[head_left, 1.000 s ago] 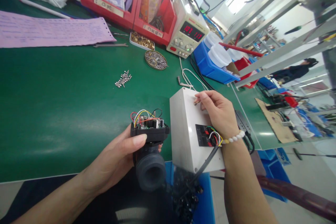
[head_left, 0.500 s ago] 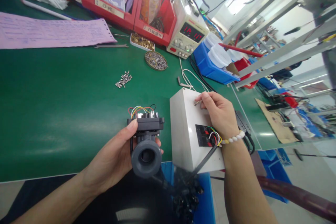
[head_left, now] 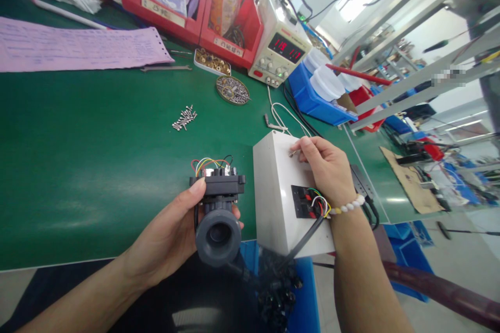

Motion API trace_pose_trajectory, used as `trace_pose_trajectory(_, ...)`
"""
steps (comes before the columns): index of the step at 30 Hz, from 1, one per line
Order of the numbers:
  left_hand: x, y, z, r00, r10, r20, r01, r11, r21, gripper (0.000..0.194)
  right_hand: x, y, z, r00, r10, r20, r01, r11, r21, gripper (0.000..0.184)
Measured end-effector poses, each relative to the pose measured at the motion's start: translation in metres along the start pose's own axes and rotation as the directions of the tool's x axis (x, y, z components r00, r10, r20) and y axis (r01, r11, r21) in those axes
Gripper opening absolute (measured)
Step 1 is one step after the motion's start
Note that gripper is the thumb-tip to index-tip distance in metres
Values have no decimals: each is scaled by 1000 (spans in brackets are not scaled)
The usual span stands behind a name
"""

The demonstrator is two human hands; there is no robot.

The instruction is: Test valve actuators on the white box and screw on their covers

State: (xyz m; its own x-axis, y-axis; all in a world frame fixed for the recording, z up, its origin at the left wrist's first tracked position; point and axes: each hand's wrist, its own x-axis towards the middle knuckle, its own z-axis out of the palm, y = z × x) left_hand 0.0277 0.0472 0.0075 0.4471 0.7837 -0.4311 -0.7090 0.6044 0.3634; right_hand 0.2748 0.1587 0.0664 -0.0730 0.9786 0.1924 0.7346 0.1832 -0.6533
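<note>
The left hand [head_left: 172, 223] grips what looks like a camera module [head_left: 217, 208].

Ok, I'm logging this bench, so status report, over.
Left hand gripping wired black unit. Right hand at small metal lever on white box. Dark cable crosses box, near right wrist.

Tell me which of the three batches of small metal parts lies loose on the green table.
The silver metal screws, heaped closest to the left hand; the other two batches sit in a round dish and a white tray.
</note>
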Motion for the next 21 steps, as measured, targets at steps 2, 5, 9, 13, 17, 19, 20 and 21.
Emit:
trace_pose_trajectory(2, 0, 0, 0, 1000, 3, -4, -3, 1000, 3, 44, 1, 0, 0, 1000, -1, -3, 1, 1000, -4, 50)
trace_pose_trajectory(5, -1, 0, 1, 1000, 1, 8, -1, 1000, -9, 44, 1, 0, 0, 1000, -5, 1, 5, 1000, 4, 49)
trace_pose_trajectory(9, -1, 0, -3, 998, 0, 68, 2, 1000, -23, 40, 0, 0, 1, 1000, -4, 9, 4, 1000, 11, 46)
trace_pose_trajectory(13, -1, -1, -7, 992, -2, 129, 5, 1000, -23, 38, 0, -1, 0, 1000, 0, 3, 0, 1000, 2, 44)
trace_pose_trajectory(17, -4, -4, -9, 992, 9, 129, -9, 1000, -2, 41, 0, -2, 0, 1000, 7, 14, -8, 999, 34, 42)
trace_pose_trajectory(19, -7, -9, -12, 992, 2, 122, -2, 1000, 3, 42, 0, -2, 0, 1000, 10, 22, -11, 999, 45, 42)
trace_pose_trajectory(20, -9, -13, -15, 992, -18, 127, 18, 1000, 0, 43, 0, -2, 0, 1000, 9, 22, -10, 999, 47, 43)
trace_pose_trajectory(21, -11, -18, -18, 990, -41, 133, 42, 999, -10, 43, 0, -2, 0, 1000, 8, 22, -9, 999, 47, 43)
